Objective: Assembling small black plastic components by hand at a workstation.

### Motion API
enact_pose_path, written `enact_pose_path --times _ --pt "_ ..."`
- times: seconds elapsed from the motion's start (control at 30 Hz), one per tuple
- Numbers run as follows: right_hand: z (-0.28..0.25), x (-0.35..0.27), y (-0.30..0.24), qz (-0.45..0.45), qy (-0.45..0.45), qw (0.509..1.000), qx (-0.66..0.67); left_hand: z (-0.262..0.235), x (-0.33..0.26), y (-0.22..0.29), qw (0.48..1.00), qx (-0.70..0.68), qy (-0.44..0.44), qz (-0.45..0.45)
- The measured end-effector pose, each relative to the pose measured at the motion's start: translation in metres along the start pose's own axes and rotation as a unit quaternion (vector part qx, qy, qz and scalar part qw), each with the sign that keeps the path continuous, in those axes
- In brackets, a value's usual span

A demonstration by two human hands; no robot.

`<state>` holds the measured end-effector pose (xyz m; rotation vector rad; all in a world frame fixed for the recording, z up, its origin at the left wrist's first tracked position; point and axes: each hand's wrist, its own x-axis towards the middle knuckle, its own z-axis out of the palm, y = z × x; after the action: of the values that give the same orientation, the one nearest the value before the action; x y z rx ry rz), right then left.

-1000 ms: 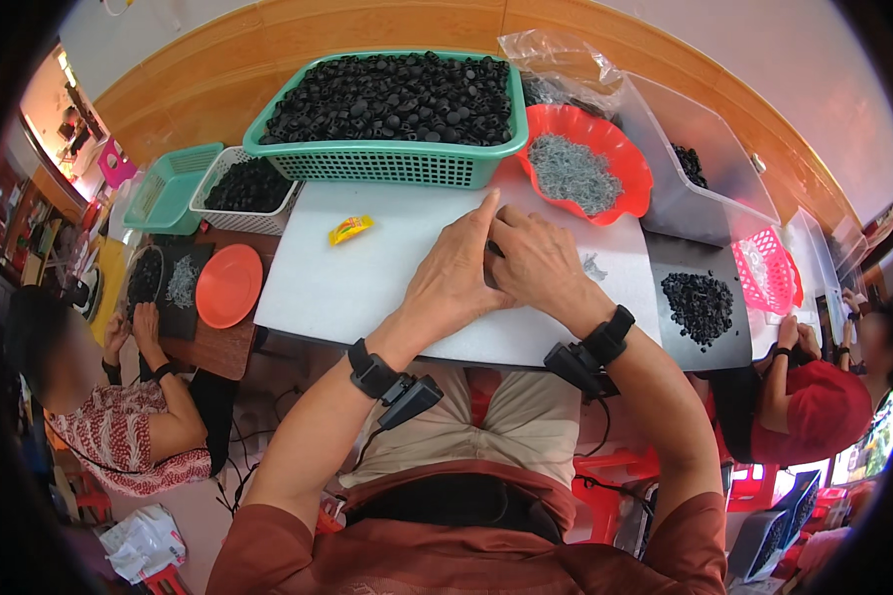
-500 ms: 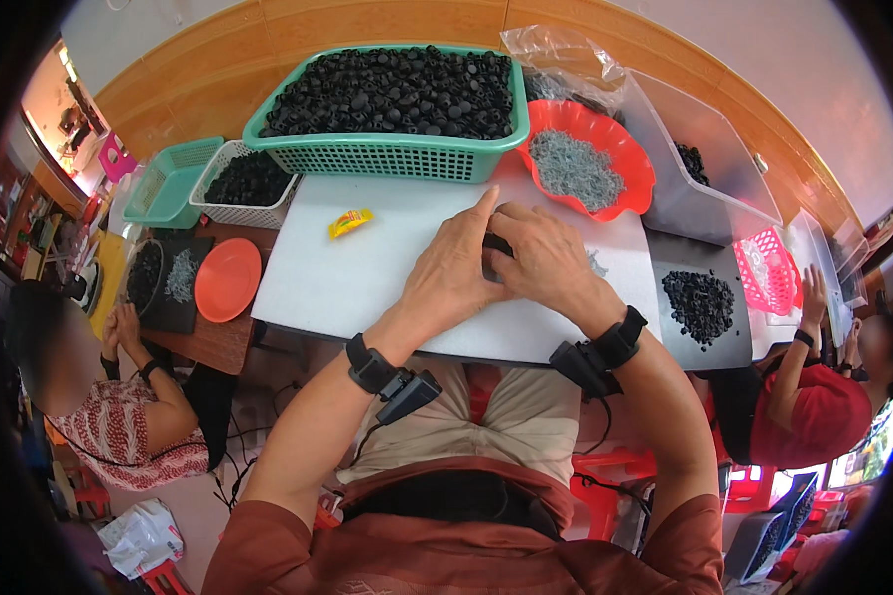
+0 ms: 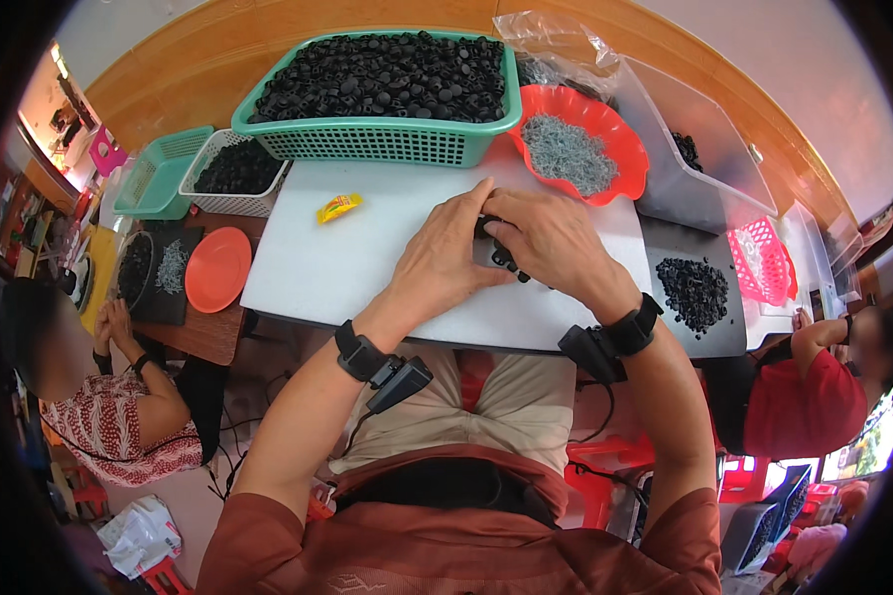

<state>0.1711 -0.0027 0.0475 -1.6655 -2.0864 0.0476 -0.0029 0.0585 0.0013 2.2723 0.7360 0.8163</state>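
Both my hands meet over the white work mat (image 3: 313, 268). My left hand (image 3: 437, 253) is cupped on edge, fingers stretched forward and thumb apart, beside the small black plastic parts (image 3: 505, 260) in the gap between the hands. My right hand (image 3: 554, 236) has its fingers curled, thumb and forefinger closed on a black plastic knob (image 3: 485, 226). Whether the lower black parts are held or lie on the mat, I cannot tell. A yellow wrapped packet (image 3: 338, 208) lies to the left of my hands.
A green basket (image 3: 367, 142) heaped with black knobs stands behind the mat. A red scalloped bowl (image 3: 633, 159) holds grey metal pieces. At right are a clear bin (image 3: 685, 198) and a pile of small black parts (image 3: 693, 295). Co-workers sit on both sides.
My right fingers have shifted, and several black parts now show between my hands. The whole view has shifted slightly. The co-worker at right has lowered a raised hand.
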Motion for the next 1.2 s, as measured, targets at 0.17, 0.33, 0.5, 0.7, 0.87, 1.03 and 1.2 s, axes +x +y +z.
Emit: enact_pose_path --times 0.17,0.33,0.5,0.7,0.87,1.03,1.2 --pt "-0.002 -0.004 -0.002 -0.063 0.022 0.998 -0.015 0.003 -0.001 -0.003 1.0 0.005 0.011 0.011" --pt "-0.003 -0.006 -0.003 -0.081 0.037 0.996 0.006 0.001 0.0 -0.002 1.0 0.006 0.001 0.007" --pt "-0.001 -0.01 0.0 -0.021 0.06 0.997 0.04 0.0 -0.001 -0.001 1.0 0.01 -0.001 0.003" --pt "0.008 -0.01 0.019 -0.019 0.081 0.996 0.031 -0.001 -0.001 0.001 1.0 0.018 -0.016 -0.006" --pt "0.01 -0.013 0.017 -0.027 0.058 0.995 0.082 0.0 -0.002 -0.002 0.999 0.041 -0.02 0.003" --pt "0.015 -0.015 0.021 -0.017 0.068 0.987 0.146 0.0 -0.002 0.0 0.999 0.038 -0.021 -0.002" --pt "0.021 -0.02 0.028 -0.057 0.064 0.991 0.103 -0.002 -0.003 0.003 0.999 0.037 -0.023 -0.003"
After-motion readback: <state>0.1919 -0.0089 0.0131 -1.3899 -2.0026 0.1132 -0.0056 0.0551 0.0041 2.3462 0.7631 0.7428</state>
